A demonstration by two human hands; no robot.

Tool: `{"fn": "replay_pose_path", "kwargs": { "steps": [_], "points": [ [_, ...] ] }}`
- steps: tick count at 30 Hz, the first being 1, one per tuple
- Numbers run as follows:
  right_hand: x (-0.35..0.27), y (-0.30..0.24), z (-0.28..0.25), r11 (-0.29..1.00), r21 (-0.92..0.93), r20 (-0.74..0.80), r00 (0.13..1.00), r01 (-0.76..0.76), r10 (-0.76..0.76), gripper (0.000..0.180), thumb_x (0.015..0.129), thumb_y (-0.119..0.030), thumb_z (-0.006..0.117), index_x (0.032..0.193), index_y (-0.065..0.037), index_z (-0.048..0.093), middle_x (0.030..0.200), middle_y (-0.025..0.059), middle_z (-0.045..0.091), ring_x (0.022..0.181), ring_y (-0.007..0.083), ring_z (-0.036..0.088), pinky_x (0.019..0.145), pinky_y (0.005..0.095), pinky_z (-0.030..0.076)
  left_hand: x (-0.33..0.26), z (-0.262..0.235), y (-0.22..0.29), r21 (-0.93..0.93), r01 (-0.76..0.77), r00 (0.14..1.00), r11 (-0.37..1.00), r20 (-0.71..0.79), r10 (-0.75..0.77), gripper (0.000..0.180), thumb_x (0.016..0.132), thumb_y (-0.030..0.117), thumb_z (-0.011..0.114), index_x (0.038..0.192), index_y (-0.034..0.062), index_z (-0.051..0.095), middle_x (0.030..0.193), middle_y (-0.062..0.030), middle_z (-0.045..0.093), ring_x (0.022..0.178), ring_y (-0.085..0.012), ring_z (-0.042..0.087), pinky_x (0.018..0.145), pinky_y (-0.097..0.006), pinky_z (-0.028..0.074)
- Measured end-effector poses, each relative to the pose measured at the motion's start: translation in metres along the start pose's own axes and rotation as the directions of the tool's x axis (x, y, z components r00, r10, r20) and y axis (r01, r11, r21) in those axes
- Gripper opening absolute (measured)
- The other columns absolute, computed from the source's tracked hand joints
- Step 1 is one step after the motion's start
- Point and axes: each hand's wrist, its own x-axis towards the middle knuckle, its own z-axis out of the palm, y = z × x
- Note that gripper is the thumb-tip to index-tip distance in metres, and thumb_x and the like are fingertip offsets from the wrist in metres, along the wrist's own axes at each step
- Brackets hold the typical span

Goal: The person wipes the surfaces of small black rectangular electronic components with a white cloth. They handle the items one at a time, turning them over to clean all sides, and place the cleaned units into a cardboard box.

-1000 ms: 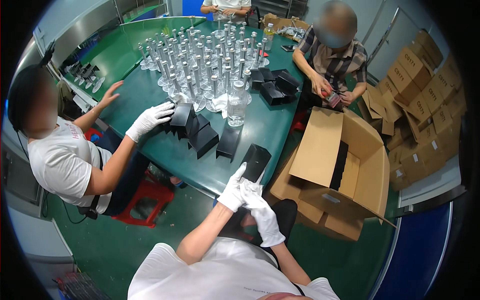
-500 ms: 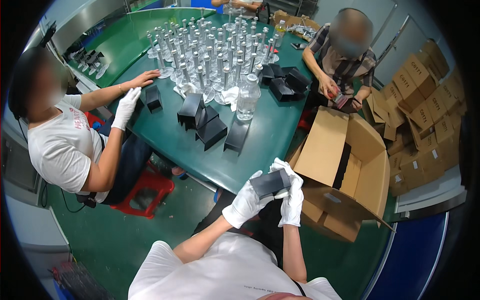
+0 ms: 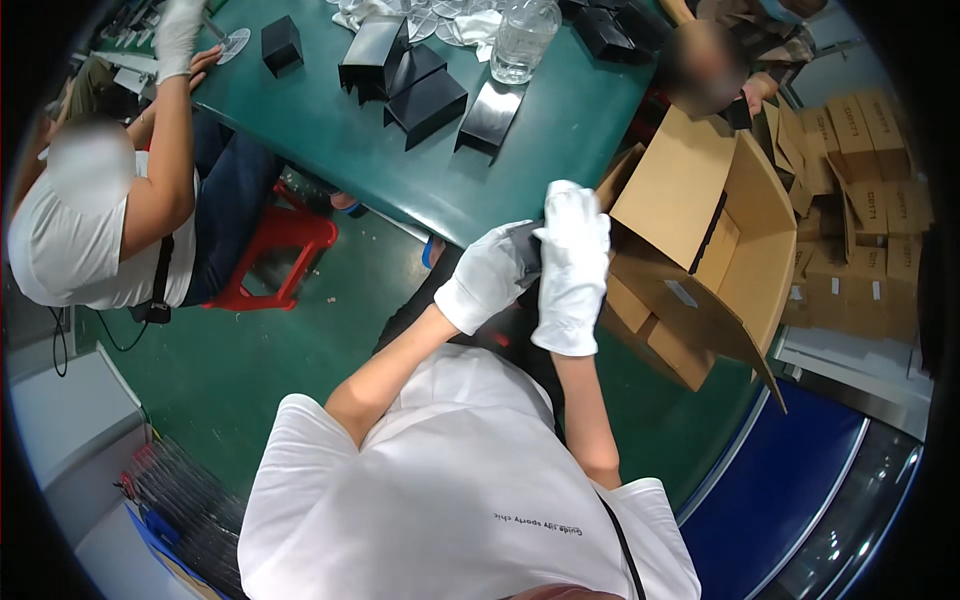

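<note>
A black channel-shaped cover (image 3: 525,250) is held over my lap, just off the near edge of the table, turned so that only a small part shows. My left hand (image 3: 485,275), in a white glove, is closed around its left side. My right hand (image 3: 573,270), also white-gloved, lies against its right side with the fingers stretched out and hides much of it. Ahead on the green table (image 3: 350,170) lie similar black covers (image 3: 427,103), a single one (image 3: 490,115) nearest to me, and another (image 3: 282,45) farther left.
A clear bottle (image 3: 522,45) stands behind the nearest cover. An open cardboard carton (image 3: 680,185) is close on my right, with stacked cartons (image 3: 865,220) beyond. A co-worker sits at left on a red stool (image 3: 290,250); another person is at far right.
My view has tilted down, so the table sits higher in it. The held cover has turned, and my right hand has straightened its fingers across it. The left co-worker's gloved hand has risen.
</note>
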Motion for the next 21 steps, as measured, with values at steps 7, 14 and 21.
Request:
{"fn": "replay_pose_path", "kwargs": {
  "steps": [7, 14, 21],
  "points": [
    [-0.047, -0.079, 0.029, 0.904, 0.426, 0.050, 0.998, 0.023, -0.049, 0.021, 0.089, -0.010, 0.064, 0.108, -0.003, 0.071, 0.111, 0.0173, 0.071, 0.107, 0.0377, 0.066, 0.099, 0.0419, 0.051, 0.019, -0.008, 0.009, 0.013, 0.439, 0.851, 0.899, 0.314, -0.420, 0.034, 0.097, 0.035, 0.061, 0.112, 0.0053, 0.068, 0.102, -0.0110, 0.071, 0.095, -0.0300, 0.068, 0.084, -0.041, 0.053],
    [0.001, -0.050, -0.069, 0.562, 0.650, 0.390, 0.859, -0.511, 0.331, 0.025, 0.103, -0.018, 0.054, 0.107, 0.002, 0.068, 0.103, 0.0117, 0.073, 0.082, 0.0209, 0.070, 0.072, 0.0356, 0.054, -0.003, -0.004, -0.001, -0.844, 0.436, 0.722, -0.312, 0.535, -0.439, 0.040, 0.096, 0.029, 0.067, 0.124, 0.0016, 0.063, 0.104, -0.0099, 0.070, 0.094, -0.0167, 0.065, 0.084, -0.032, 0.052],
    [0.034, 0.020, -0.063, 0.669, 0.616, -0.003, 0.848, -0.416, 0.529, 0.038, 0.110, -0.027, 0.042, 0.128, -0.002, 0.064, 0.114, 0.0156, 0.073, 0.104, 0.0227, 0.069, 0.098, 0.0323, 0.049, 0.006, -0.025, 0.009, -0.745, 0.562, 0.748, 0.361, 0.270, -0.607, 0.046, 0.092, 0.005, 0.065, 0.137, -0.0006, 0.057, 0.118, -0.0122, 0.070, 0.102, -0.0178, 0.067, 0.088, -0.031, 0.053]
  ]
}}
